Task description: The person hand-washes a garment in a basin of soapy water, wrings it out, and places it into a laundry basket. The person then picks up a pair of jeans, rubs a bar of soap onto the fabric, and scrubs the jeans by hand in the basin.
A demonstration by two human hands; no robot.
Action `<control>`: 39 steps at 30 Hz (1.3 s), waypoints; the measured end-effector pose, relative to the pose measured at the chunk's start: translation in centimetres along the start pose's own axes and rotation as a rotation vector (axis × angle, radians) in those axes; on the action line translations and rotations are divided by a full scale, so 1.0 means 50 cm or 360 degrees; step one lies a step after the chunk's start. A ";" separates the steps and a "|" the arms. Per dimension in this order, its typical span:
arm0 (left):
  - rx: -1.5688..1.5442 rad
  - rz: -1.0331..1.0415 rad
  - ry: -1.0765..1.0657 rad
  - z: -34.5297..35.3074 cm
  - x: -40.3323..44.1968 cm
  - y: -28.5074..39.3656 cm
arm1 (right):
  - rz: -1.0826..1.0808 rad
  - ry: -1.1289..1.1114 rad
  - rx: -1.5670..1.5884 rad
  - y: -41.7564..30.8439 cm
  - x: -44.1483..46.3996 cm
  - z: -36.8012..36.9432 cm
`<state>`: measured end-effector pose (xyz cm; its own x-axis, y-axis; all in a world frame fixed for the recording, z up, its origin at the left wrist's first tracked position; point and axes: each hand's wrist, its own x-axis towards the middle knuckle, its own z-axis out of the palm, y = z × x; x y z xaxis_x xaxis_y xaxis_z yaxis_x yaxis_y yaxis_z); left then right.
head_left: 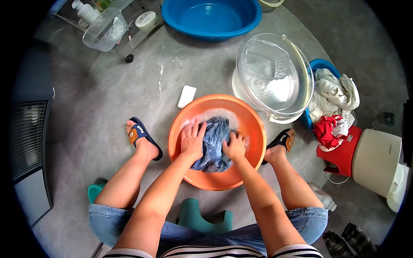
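An orange basin [261, 142] stands on the floor between my feet, with suds and a wet blue denim garment [213, 144] inside. Flat over the garment's left edge lies my left hand [192, 138], fingers spread and pointing away from me. My right hand [235, 146] rests at the garment's right edge, its fingers bent and apart, the fingertips partly over suds. Neither hand is seen closed around the cloth. Just beyond the basin's rim, to the upper left, is a white block [187, 96] on the floor.
Beyond stand a blue basin [211, 19] and a clear plastic tub [275, 77]. White and red clothes [333, 94] fill another blue basin at the right, near a red and white appliance [374, 159]. A green stool [202, 219] is below me; a wheeled rack [69, 19] stands upper left.
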<state>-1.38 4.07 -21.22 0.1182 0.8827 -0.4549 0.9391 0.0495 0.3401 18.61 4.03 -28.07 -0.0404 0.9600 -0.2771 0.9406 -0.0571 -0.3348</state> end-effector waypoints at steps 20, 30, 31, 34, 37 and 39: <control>-0.0309 0.0421 -0.0552 -0.118 -0.001 -0.081 | 0.0446 -0.1374 0.1003 0.105 0.120 -0.247; -0.1250 0.0007 -0.0648 -0.126 -0.038 -0.126 | -0.0296 -0.0416 0.0390 0.088 0.096 -0.286; -0.1230 0.0025 -0.0648 -0.137 -0.044 -0.118 | -0.0218 -0.0411 0.0242 0.085 0.094 -0.273; -0.1910 -0.0102 -0.0632 -0.127 -0.050 -0.108 | 0.0376 -0.0329 0.1016 0.125 0.103 -0.189; -0.2423 -0.0279 -0.0883 -0.151 -0.044 -0.109 | 0.1202 -0.0631 0.2424 0.122 0.097 -0.145; -0.2342 -0.0222 -0.0955 -0.168 -0.048 -0.098 | 0.0459 -0.0595 0.0925 0.112 0.100 -0.149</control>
<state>-8.98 5.62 -14.87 0.5002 0.5467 -0.6715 -0.1211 0.8121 0.5708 26.20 10.56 -24.61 -0.0284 0.7335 -0.6791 0.6058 -0.5277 -0.5954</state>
